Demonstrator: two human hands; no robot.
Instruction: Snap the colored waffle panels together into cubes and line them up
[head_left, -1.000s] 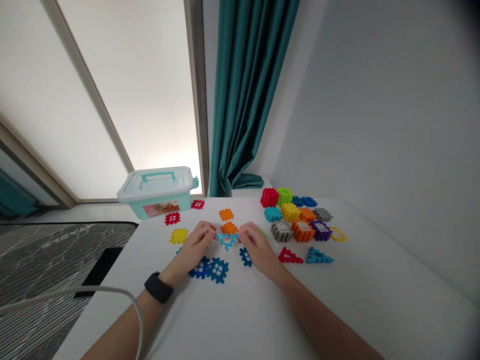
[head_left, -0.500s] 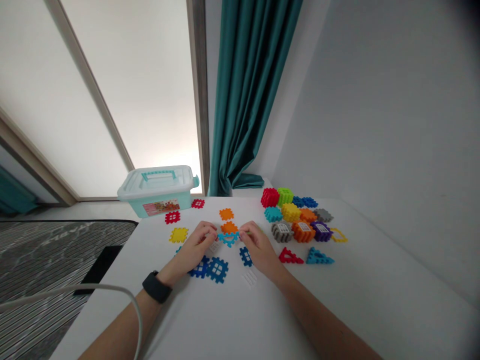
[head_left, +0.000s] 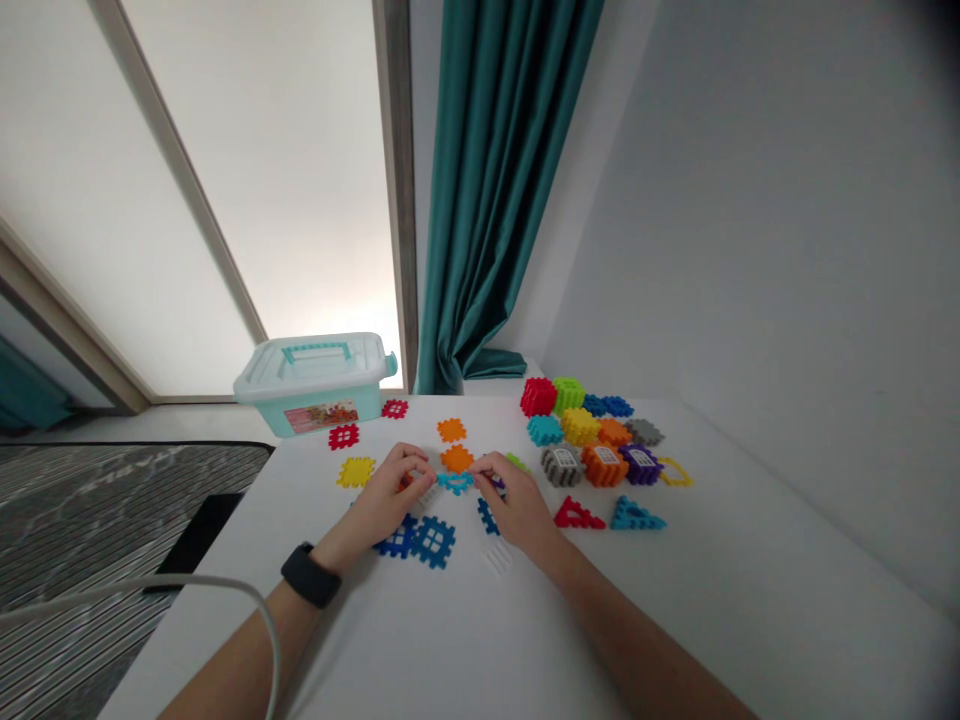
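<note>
A light blue notched building piece (head_left: 454, 484), seemingly a triangle seen at a slant, spans the gap between my two hands. My left hand (head_left: 396, 492) pinches its left end, with a dark watch on the wrist. At its right end are the curled fingertips of my right hand (head_left: 517, 505). Just beyond it lies an orange notched square (head_left: 457, 459), and another orange square (head_left: 451, 430) is farther back. Two blue window squares (head_left: 433, 541) lie below my left hand. A darker blue window piece (head_left: 487, 516) is partly covered by my right hand.
Stacks of notched pieces, including gray (head_left: 562, 465) and orange (head_left: 604, 465), stand on the right. Near them lie a red triangle (head_left: 579, 514) and a blue triangle (head_left: 637, 514). A lidded teal box (head_left: 322, 385) sits back left. A white cable (head_left: 247, 584) crosses the lower left.
My right hand has shifted slightly left, its fingers more spread. The light blue piece has tilted flatter and looks narrower. A purple piece and a green one now show by my right hand.
</note>
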